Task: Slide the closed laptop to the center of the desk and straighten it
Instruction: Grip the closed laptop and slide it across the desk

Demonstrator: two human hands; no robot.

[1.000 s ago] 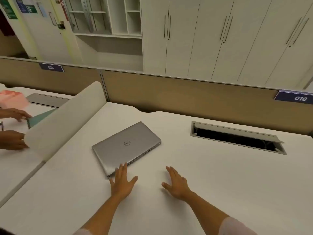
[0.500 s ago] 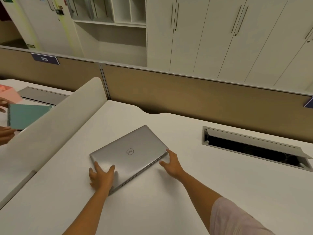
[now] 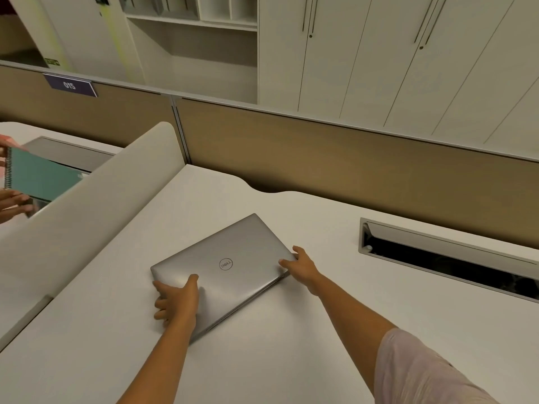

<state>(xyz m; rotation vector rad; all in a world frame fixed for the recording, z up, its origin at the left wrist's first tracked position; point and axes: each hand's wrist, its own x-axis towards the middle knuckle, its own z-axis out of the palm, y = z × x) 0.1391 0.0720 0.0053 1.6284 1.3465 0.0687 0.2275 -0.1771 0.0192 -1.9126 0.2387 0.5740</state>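
A closed silver laptop (image 3: 233, 258) with a round logo lies on the white desk (image 3: 291, 360), left of the middle and turned at an angle to the desk's edges. My left hand (image 3: 176, 301) grips its near left corner, thumb on the lid and fingers curled around the edge. My right hand (image 3: 302, 265) holds its right corner, fingertips on the lid's edge. Both forearms reach in from the bottom of the view.
A white curved divider (image 3: 96, 199) bounds the desk on the left. A tan partition (image 3: 350, 158) runs along the back. An open cable tray (image 3: 443, 258) sits at the right rear. Beyond the divider, another person's hand (image 3: 13, 202) is by a teal spiral notebook (image 3: 38, 176).
A second ago both hands lay flat on the desk in front of the laptop. They have since moved onto its corners and taken hold. The laptop's place on the desk looks about unchanged.
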